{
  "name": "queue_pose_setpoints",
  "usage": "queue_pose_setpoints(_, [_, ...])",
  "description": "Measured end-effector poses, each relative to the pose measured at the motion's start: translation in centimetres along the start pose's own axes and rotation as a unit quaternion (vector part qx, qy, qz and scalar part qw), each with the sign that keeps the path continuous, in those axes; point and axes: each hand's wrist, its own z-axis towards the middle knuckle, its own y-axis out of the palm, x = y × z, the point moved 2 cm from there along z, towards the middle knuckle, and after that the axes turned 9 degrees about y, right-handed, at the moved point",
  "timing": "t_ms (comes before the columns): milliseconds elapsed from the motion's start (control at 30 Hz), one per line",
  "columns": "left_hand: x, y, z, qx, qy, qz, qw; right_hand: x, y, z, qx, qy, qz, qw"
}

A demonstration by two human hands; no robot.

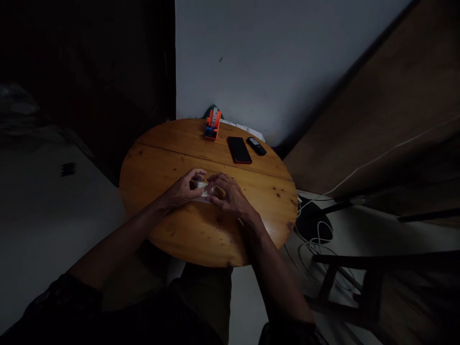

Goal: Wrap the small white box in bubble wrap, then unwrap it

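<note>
A small whitish, partly see-through object (203,188) lies at the middle of the round wooden table, its kind too dim to make out. My left hand (187,188) curls round its left end, thumb and fingers bent against it. From the right, my right hand (230,192) holds the other end between thumb and curved fingers. Both hands stay low over the wood, and parts of the object are hidden behind the fingers.
On the round wooden table (165,167) stand an orange tape dispenser (212,124), a black flat case (239,150) and a dark phone (256,146) towards the back. A white wall (251,62) rises behind. White cables (319,235) and a dark wooden stool (359,278) are at the right.
</note>
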Motion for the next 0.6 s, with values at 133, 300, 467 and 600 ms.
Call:
queue_pose_setpoints(133, [-0.29, 0.18, -0.08, 0.000, -0.008, -0.024, 1.000, 0.32, 0.17, -0.01, 0.002, -0.001, -0.002, 1.000])
queue_pose_setpoints(300, [0.11, 0.25, -0.10, 0.003, -0.014, -0.035, 0.999, 0.35, 0.24, -0.13, -0.003, -0.010, 0.000, 1.000])
queue_pose_setpoints(467, [0.49, 0.20, -0.04, 0.006, -0.013, -0.033, 0.999, -0.09, 0.26, -0.22, -0.002, -0.009, 0.013, 1.000])
queue_pose_setpoints(600, [0.53, 0.19, -0.10, 0.006, -0.015, -0.041, 0.999, 0.14, 0.30, -0.17, 0.002, -0.004, 0.041, 0.999])
